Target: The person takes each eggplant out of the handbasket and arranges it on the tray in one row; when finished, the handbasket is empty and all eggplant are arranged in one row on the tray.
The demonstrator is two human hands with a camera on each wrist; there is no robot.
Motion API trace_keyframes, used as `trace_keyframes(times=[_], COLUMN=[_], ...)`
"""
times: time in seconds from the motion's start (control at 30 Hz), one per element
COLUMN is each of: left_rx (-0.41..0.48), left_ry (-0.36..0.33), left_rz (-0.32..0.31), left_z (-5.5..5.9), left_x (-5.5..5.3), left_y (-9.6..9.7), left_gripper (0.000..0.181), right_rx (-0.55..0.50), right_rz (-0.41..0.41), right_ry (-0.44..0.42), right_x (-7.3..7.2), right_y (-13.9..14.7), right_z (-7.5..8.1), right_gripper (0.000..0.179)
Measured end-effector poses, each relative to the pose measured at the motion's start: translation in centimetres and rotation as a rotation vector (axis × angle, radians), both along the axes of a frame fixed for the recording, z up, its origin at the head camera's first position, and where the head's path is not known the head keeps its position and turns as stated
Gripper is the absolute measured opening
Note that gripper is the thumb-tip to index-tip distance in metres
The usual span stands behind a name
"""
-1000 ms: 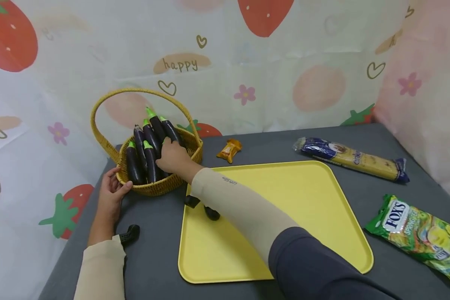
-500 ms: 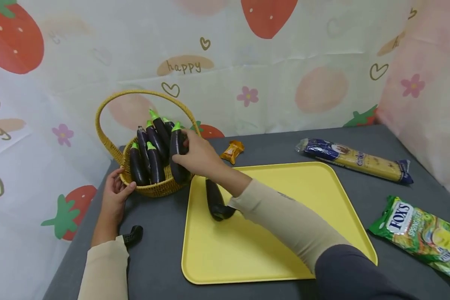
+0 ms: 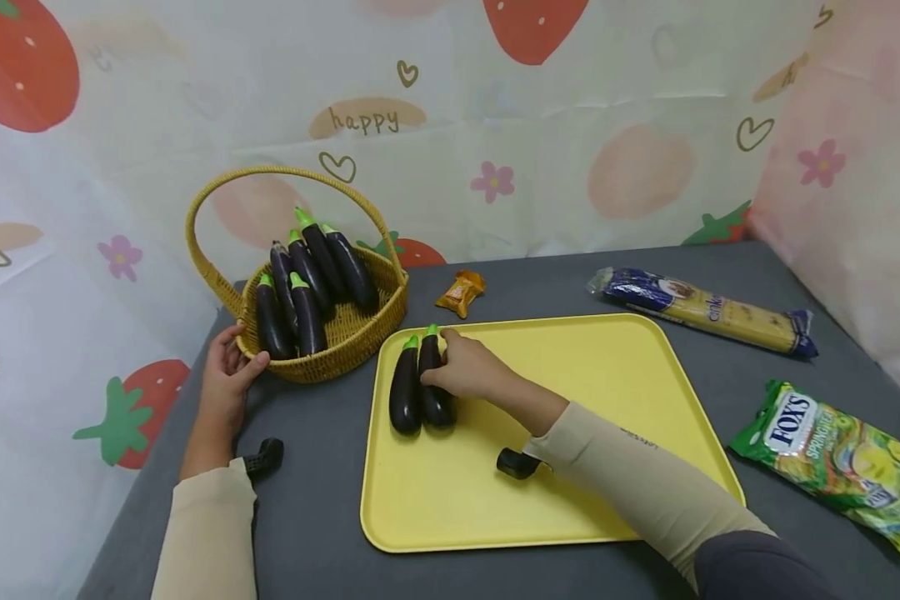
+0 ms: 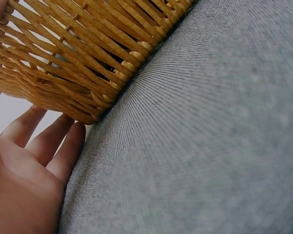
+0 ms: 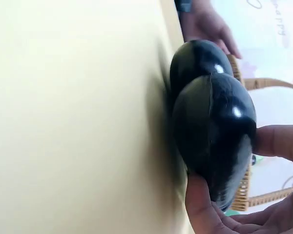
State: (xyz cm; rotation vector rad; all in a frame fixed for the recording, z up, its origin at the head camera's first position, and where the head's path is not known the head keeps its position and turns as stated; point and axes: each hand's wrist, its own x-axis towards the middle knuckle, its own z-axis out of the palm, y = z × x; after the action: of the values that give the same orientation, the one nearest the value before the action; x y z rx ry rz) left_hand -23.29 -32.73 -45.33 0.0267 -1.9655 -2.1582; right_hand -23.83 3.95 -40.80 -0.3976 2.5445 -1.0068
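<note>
Right hand (image 3: 471, 365) is pinching a second eggplant (image 3: 438, 406), now shifted to the tray (image 3: 600, 358); left hand (image 3: 226, 382) is holding the basket (image 3: 345, 357).

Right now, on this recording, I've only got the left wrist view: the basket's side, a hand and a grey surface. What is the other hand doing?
Observer: The right hand is gripping an eggplant.
Operator: Is there another eggplant next to that one?
Observer: Yes, a second eggplant lies close beside it, on the yellow tray.
Operator: And what's inside the basket I'm looking at?
Observer: The head view shows several more eggplants in the basket, most with bright green stem ends.
</note>
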Motion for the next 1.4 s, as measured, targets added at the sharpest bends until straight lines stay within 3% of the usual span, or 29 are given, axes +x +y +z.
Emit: trace_keyframes(times=[0.13,0.3,0.4,0.5,0.63,0.73,0.9,1.03,1.17,1.3,1.4], left_rx=[-0.009,0.000,0.011,0.014,0.005,-0.008,-0.001,0.008,-0.004,-0.011,-0.016], left_ry=[-0.007,-0.011,-0.005,-0.003,-0.014,-0.034,-0.043,-0.019,-0.009,-0.005,0.008], left_rz=[-0.005,-0.024,-0.026,-0.031,-0.032,-0.020,-0.003,0.004,-0.002,-0.010,0.000], left_z=[0.2,0.4,0.5,0.4,0.1,-0.2,-0.6,-0.6,-0.4,-0.1,0.1], left_x=[-0.3,-1.0,-1.3,-1.3,-0.9,-0.2,0.4,0.4,0.2,0.0,0.0], left_y=[0.4,0.7,0.7,0.7,0.7,0.7,0.6,0.7,0.7,0.5,0.0], left_gripper=[0.054,0.056,0.055,0.054,0.054,0.053,0.054,0.054,0.054,0.056,0.055], right_rx=[0.082,0.153,0.137,0.093,0.080,0.134,0.214,0.131,-0.050,-0.273,-0.388], right_rz=[0.030,0.046,0.073,0.089,0.034,-0.025,-0.076,-0.085,-0.077,-0.054,-0.045], right_ry=[0.019,0.157,0.240,0.280,0.267,0.213,0.134,0.119,0.157,0.142,0.092], right_x=[0.1,-1.4,-3.1,-4.8,-6.3,-6.6,-6.7,-6.9,-6.6,-4.9,-3.1], right_y=[0.2,-0.6,-3.1,-7.1,-12.6,-15.9,-18.5,-17.9,-15.0,-10.2,-6.3], right_z=[0.1,2.8,4.8,5.7,4.9,3.6,2.1,2.6,4.7,7.0,7.5], right_gripper=[0.087,0.075,0.063,0.059,0.065,0.074,0.080,0.079,0.075,0.070,0.070])
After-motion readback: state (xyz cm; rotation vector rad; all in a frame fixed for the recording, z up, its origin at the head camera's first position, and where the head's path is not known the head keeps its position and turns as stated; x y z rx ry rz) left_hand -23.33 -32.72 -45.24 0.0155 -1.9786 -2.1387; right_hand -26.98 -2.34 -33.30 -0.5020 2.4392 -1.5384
